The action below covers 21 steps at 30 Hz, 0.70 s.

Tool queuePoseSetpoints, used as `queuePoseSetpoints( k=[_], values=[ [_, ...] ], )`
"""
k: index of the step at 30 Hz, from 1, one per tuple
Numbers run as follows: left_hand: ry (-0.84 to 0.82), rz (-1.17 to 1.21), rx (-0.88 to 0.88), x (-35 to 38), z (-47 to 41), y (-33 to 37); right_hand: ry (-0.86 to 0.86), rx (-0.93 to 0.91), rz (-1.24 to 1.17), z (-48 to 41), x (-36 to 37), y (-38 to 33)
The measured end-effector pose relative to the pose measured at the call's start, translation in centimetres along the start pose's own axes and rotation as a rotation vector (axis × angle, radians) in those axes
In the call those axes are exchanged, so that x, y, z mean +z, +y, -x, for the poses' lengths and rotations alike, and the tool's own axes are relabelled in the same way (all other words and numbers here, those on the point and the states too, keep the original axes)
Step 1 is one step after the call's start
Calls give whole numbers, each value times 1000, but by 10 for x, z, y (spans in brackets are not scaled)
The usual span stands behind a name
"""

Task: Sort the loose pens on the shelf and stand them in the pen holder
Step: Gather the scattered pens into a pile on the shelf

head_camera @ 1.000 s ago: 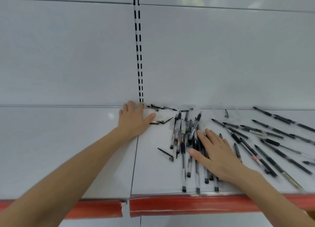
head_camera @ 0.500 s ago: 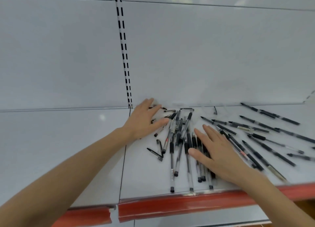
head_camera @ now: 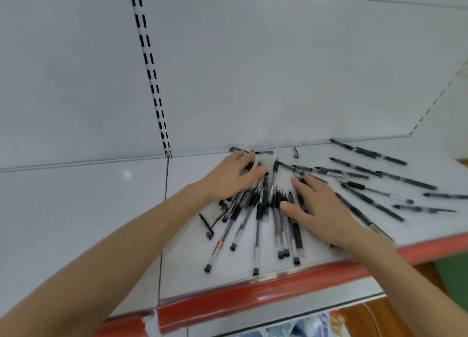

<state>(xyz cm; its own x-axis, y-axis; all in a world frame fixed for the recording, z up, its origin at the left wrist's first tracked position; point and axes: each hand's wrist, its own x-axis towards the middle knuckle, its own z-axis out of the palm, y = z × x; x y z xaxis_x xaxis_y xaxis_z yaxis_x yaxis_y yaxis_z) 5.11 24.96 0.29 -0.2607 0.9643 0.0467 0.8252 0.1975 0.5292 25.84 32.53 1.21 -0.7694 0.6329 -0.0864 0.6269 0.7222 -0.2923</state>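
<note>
A heap of several black and clear pens (head_camera: 255, 215) lies fanned out on the white shelf (head_camera: 192, 250), their ends pointing at the front edge. My left hand (head_camera: 231, 175) lies flat on the heap's far left side, fingers straight. My right hand (head_camera: 319, 207) presses flat on the heap's right side, fingers spread. More loose pens (head_camera: 374, 200) are scattered to the right, and two lie along the back wall (head_camera: 369, 151). A loose pen cap (head_camera: 206, 226) sits left of the heap. No pen holder is in view.
The shelf has a red front strip (head_camera: 253, 293) and a white back panel with a slotted upright (head_camera: 152, 75). A seam divides this shelf from the bare white shelf section (head_camera: 76, 210) on the left. Packaged goods show below (head_camera: 314, 324).
My left hand slid right from the bare shelf by the upright onto the pen heap, sweeping stray pens and caps in. The heap is tighter between both hands. The view shifted and tilted.
</note>
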Motion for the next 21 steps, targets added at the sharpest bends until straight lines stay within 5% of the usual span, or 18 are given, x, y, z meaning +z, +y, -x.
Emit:
queuePoseSetpoints(
  k=[8, 21],
  values=[
    [-297, -345, 33, -4, 83, 0, -128, 47, 118, 20, -7, 18],
    [-68, -233, -75, 26, 24, 41, 77, 7, 169, -35, 6, 30]
  ],
)
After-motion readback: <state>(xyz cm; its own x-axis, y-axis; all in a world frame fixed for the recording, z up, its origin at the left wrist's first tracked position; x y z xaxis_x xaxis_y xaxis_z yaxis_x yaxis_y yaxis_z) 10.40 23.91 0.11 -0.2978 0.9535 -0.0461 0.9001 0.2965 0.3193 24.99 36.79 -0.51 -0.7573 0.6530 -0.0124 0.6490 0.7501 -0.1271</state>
